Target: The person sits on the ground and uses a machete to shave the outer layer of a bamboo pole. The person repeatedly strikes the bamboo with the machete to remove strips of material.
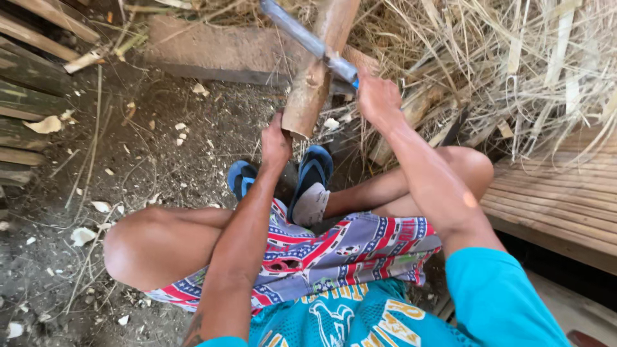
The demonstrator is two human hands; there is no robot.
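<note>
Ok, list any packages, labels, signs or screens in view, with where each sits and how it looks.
None in view: no package, label, sign or screen.
Nearest to it: printed teal shirt, bottom centre, yellow and white graphics.
Patterned shorts, across the lap, red, white and blue.

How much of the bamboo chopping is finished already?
Some is done: pale chips lie scattered on the dirt ground. Right now the left hand steadies the bamboo pole near its cut lower end, and the right hand holds a long blade laid across it. Most of the pole looks whole above the blade, so plenty seems left.
</note>
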